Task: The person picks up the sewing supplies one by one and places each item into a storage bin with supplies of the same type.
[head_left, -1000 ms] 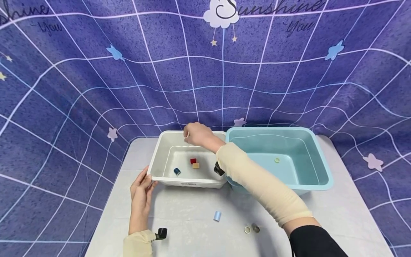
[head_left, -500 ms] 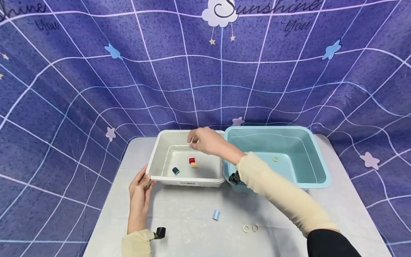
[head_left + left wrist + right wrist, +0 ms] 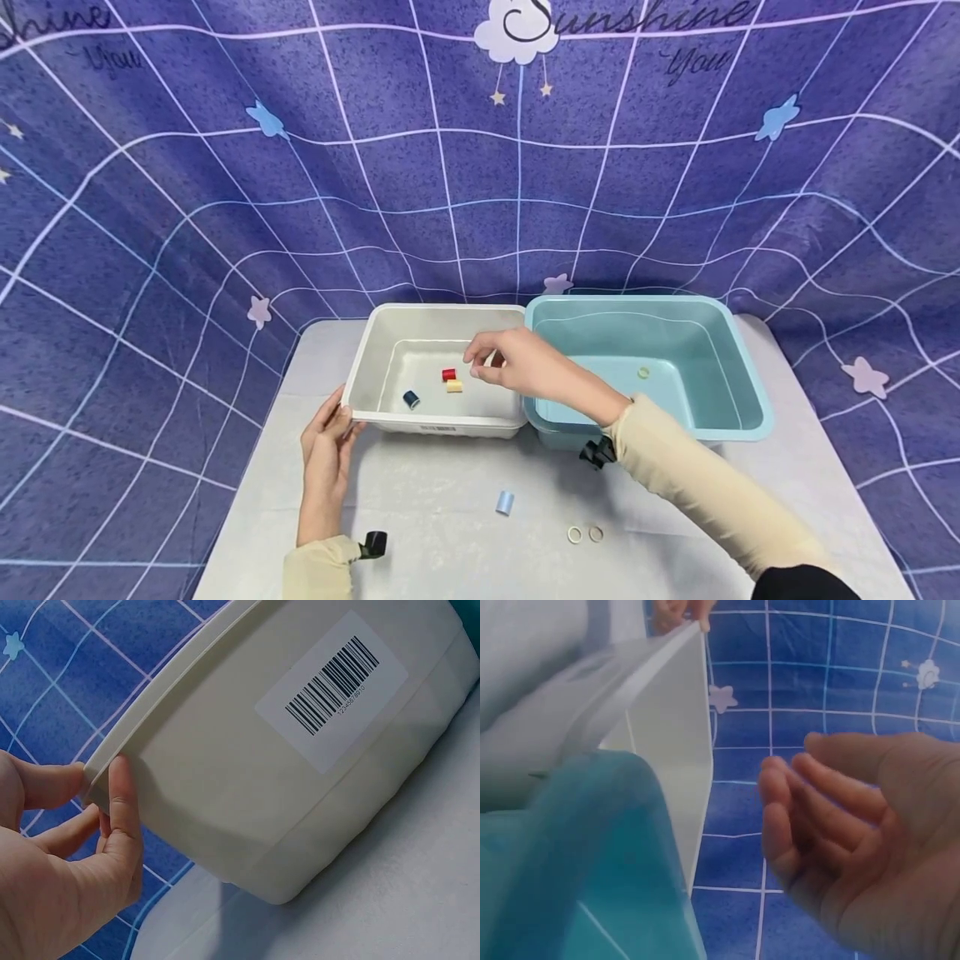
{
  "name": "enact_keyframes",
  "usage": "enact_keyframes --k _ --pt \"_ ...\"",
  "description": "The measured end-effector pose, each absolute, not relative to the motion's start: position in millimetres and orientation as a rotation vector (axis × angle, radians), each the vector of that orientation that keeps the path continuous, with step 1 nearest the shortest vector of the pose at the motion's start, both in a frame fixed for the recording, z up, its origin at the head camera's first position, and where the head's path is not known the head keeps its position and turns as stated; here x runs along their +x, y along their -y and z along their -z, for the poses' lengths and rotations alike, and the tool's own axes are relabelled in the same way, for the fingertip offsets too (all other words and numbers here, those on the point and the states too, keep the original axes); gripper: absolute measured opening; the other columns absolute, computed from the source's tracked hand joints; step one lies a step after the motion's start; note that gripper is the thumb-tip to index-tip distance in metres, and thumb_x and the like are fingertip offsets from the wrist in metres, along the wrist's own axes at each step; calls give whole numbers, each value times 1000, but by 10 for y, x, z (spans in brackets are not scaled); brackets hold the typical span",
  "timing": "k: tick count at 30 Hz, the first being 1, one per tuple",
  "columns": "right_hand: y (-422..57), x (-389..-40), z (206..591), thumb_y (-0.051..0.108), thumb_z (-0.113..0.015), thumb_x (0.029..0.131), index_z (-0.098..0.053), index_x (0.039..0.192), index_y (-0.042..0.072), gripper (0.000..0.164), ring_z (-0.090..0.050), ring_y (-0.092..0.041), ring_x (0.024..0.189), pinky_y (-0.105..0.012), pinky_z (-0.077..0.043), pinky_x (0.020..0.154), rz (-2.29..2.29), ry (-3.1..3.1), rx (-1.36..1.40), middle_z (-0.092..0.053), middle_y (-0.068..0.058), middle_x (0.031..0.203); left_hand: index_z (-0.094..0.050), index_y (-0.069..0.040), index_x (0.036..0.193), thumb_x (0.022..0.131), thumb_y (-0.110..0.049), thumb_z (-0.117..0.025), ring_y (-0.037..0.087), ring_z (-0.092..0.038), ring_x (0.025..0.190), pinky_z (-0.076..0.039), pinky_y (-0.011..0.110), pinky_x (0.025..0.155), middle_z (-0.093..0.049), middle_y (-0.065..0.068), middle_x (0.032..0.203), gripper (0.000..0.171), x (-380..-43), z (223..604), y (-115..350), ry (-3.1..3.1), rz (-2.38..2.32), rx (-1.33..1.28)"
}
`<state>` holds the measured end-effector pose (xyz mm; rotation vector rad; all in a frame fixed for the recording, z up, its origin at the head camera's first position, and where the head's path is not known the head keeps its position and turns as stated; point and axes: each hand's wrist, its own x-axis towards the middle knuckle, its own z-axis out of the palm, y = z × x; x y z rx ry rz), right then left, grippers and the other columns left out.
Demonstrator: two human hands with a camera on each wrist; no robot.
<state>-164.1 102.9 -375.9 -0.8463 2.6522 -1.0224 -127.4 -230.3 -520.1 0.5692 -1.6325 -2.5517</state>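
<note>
At the near left corner of the white plastic bin (image 3: 442,419), my left hand (image 3: 327,454) pinches the rim; in the left wrist view the thumb (image 3: 52,785) is at the rim's edge and the fingers lie below it. My right hand (image 3: 525,362) hovers over the bin's right part, fingers loosely curled, holding nothing. The right wrist view shows a gap between thumb and fingertips. Inside the bin lie a dark blue thread spool (image 3: 411,399), a red spool (image 3: 448,375) and a yellow spool (image 3: 454,387), the last two side by side.
A teal bin (image 3: 759,400) stands against the white one on the right, with a small greenish ring (image 3: 643,372) inside. On the table (image 3: 420,508) lie a light blue spool (image 3: 505,502), a ring (image 3: 574,534) and a second ring (image 3: 596,533). A purple patterned curtain (image 3: 375,167) hangs behind.
My right hand has come from the white bin's far side toward the right and nearer to me. The right-hand ring on the table, blurred and dark before, now lies still. My left hand keeps its hold.
</note>
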Motion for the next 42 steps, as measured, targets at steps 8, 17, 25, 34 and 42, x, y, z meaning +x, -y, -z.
enact_keyframes --k 8,17,25,34,42 --pt "-1245 -1329 3898 18 -70 101 -75 116 17 16 -70 -7 87 -21 -60 77 1213 -2612 -862 -76 6 107 -44 1 156 106 0 -53 8 -64 97 -63 15 79 -57 4 121 51 -1273 5209 2299 1645 2546 577" --pt "-1393 -1033 4092 20 -70 101 -73 120 21 19 -66 -2 86 -22 -61 78 1335 -2569 -963 -75 11 100 -44 0 156 106 0 -53 9 -64 98 -63 15 79 -56 5 124 51 -1276 5201 2304 1649 2551 582" --pt "-1549 -831 4335 18 -77 96 -73 120 19 24 -58 1 83 -25 -59 69 1429 -2555 -1118 -67 11 92 -44 1 156 106 -1 -53 9 -64 98 -62 15 78 -56 5 124 51 -1285 5198 2290 1660 2546 572" --pt "-1694 -646 4519 17 -75 97 -67 130 25 35 -63 -6 90 -20 -59 75 1409 -2506 -1279 -69 12 112 -45 1 155 105 -1 -55 10 -65 99 -63 15 78 -56 6 123 51 -1283 5180 2299 1648 2548 575" --pt "-1833 -504 4673 20 -79 95 -67 130 21 38 -67 -7 114 -20 -56 102 1317 -2604 -1406 -70 8 125 -46 -1 156 105 -2 -56 9 -65 97 -62 15 78 -55 4 121 52 -1281 5199 2305 1650 2548 595"
